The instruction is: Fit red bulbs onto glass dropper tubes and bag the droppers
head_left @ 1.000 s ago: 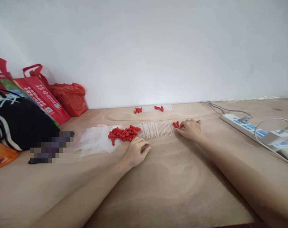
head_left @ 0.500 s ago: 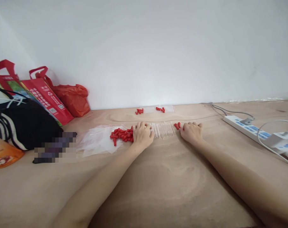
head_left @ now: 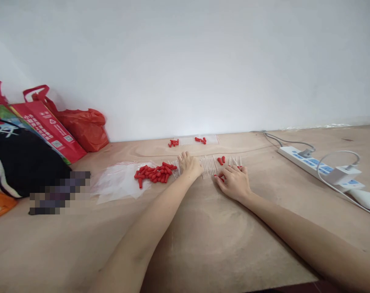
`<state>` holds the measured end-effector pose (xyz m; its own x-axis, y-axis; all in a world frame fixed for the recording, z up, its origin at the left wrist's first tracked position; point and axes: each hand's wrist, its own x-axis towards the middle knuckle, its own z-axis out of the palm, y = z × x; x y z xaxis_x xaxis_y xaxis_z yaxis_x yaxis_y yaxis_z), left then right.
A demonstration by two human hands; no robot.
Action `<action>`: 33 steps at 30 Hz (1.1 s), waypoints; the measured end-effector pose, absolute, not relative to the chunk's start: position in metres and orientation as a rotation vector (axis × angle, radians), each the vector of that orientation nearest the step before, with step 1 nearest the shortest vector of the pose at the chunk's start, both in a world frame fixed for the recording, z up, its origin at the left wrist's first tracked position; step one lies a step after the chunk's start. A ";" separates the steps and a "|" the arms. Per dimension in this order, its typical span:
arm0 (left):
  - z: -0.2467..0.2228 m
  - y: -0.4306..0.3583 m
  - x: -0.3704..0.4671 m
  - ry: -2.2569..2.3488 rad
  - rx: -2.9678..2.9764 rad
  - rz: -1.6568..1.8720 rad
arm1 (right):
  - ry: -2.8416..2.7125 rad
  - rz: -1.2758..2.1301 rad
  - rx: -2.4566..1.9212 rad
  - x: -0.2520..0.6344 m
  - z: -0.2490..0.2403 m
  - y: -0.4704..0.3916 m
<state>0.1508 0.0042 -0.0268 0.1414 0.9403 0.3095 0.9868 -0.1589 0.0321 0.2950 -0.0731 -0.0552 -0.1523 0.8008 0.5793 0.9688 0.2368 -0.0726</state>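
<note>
Left hand (head_left: pixel 189 166) past edge of red pile (head_left: pixel 154 174)

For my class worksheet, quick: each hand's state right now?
Left hand: fingers bent over the clear sticks; grip can't be told.
Right hand: fingers curled, red pieces at its fingertips; whether gripped can't be told.

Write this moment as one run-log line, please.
left hand: over pale sticks | right hand: at red pieces | red pile: beside sticks | power strip: right side
</note>
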 end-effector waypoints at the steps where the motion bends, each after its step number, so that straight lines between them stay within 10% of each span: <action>1: -0.026 0.005 0.154 -1.933 -2.220 -0.374 | -2.002 -0.432 -1.614 0.294 -0.055 -0.072; 33: -0.043 -0.078 0.051 -0.963 -2.724 -1.059 | -2.090 0.455 -0.830 0.258 -0.055 -0.082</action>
